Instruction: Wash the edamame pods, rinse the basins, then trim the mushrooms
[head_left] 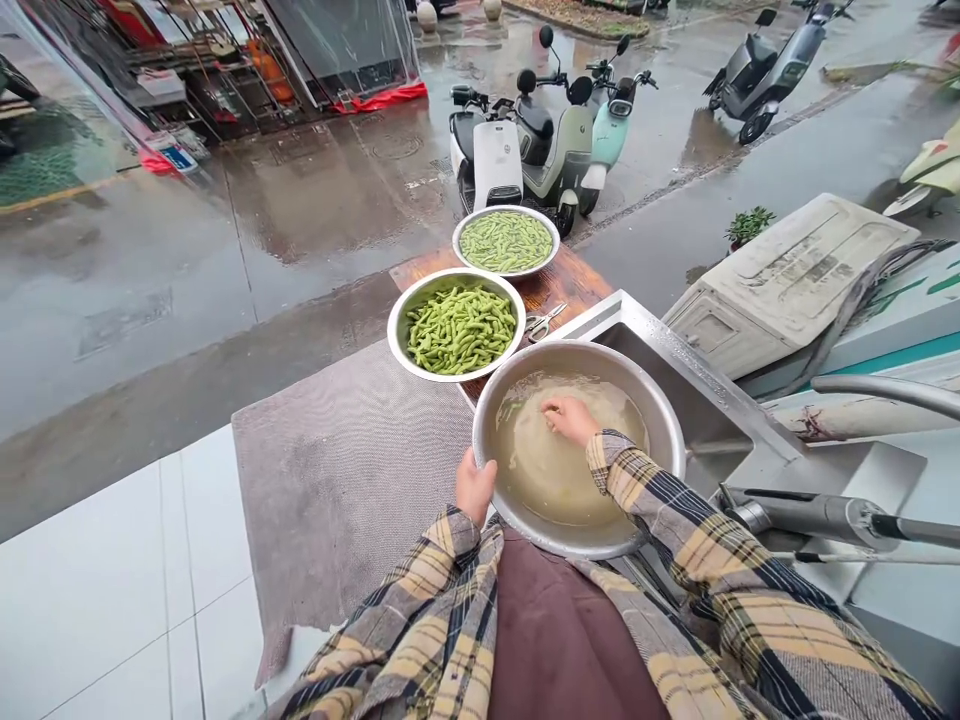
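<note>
A large metal basin (671, 440) of cloudy brownish water sits at the near edge of the steel sink. My left hand (475, 488) grips its left rim, thumb on top and fingers outside. Over the water in the basin is my right hand (571, 418), its fingers curled together at the surface; whatever they may hold is hidden. A faint greenish patch shows in the water left of them. Beyond the basin, a metal bowl (397, 335) is heaped with green soybean pods (461, 330). Behind it, a second bowl (459, 240) has more pods (506, 242) in water.
Scissors (546, 322) lie on the wooden tabletop (581, 285) beside the bowls. To the right are the sink (709, 430) and a metal faucet (817, 515). A grey mat (337, 480) covers the floor at left. Parked scooters (551, 150) stand on wet ground beyond.
</note>
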